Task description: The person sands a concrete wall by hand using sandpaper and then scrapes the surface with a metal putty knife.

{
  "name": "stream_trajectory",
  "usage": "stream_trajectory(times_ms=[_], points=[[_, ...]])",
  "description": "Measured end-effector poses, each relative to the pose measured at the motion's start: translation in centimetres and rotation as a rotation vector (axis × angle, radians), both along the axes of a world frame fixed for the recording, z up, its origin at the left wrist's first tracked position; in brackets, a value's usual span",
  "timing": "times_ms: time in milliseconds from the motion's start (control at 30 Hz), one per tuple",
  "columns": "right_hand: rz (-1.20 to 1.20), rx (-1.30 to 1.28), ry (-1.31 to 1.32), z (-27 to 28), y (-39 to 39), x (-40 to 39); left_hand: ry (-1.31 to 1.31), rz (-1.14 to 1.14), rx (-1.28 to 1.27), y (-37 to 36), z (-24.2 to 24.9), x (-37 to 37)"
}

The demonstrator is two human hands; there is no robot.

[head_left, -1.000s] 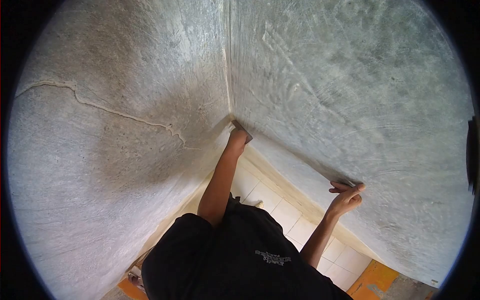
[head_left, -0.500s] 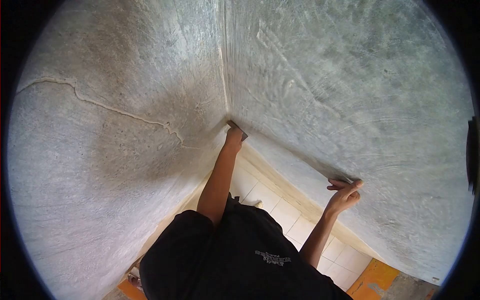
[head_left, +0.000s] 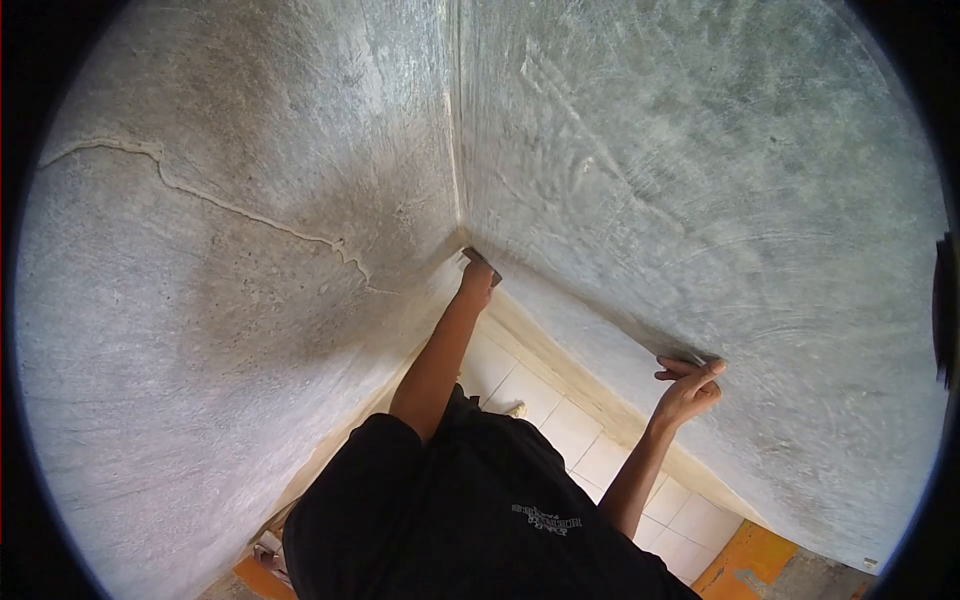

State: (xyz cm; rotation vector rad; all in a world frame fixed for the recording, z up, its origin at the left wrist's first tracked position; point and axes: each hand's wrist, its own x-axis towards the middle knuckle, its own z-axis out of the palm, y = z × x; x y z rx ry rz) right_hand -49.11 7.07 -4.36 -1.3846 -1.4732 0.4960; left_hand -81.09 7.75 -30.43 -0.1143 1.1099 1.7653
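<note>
My left hand [head_left: 478,281] grips a small dark flat tool [head_left: 484,265], held tilted against the surface where the two grey walls meet. The tool's far end is near the bottom of the vertical corner line; my fingers partly hide its face. My right hand [head_left: 690,392] rests against the right wall [head_left: 760,250], its thumb and fingers apart. A dark patch lies on the wall by those fingertips; whether it is only shadow is unclear. No held object can be made out there.
On the left wall [head_left: 120,300] a raised, pale, jagged crack line [head_left: 240,216] runs toward the corner. Pale floor tiles [head_left: 570,432] show below, past a beige strip. An orange surface [head_left: 752,556] is at the lower right, and a dark object [head_left: 943,310] stands at the right edge.
My left hand and the dark tool have shifted slightly right and down, away from the corner line. My right hand stays in nearly the same place. The view has shifted slightly.
</note>
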Motion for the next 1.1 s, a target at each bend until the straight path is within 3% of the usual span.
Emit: stream_trajectory(times_ms=[133, 233, 333, 533, 633, 767, 933, 1100], points=[[0.007, 0.018, 0.0, 0.4, -0.2, -0.2, 0.143, 0.014, -0.07, -2.1, 13.2, 2.3], [0.014, 0.008, 0.025, 0.3, -0.1, -0.2, 0.41, -0.033, -0.039, -2.5, 16.9, 3.4], [-0.001, 0.002, 0.047, -0.2, 0.0, -0.1, 0.937, 0.109, -0.02, -2.8, 21.6, 6.2], [-0.005, 0.012, 0.038, 0.2, -0.1, -0.4, 1.45, 0.14, 0.177, -3.5, 29.1, 10.5], [-0.008, 0.013, 0.027, 0.2, -0.1, -0.4, 1.507, 0.065, 0.213, -3.3, 28.7, 10.6], [-0.017, -0.005, 0.019, 0.0, 0.0, -0.3, 1.488, 0.152, 0.105, -2.7, 24.3, 10.5], [-0.027, 0.011, 0.014, -0.2, 0.0, 0.0, 1.283, 0.172, 0.027, -2.0, 12.6, 10.6], [-0.016, 0.006, 0.039, -0.3, 0.1, -0.1, 1.141, 0.096, -0.287, -1.6, 2.2, 11.6]])
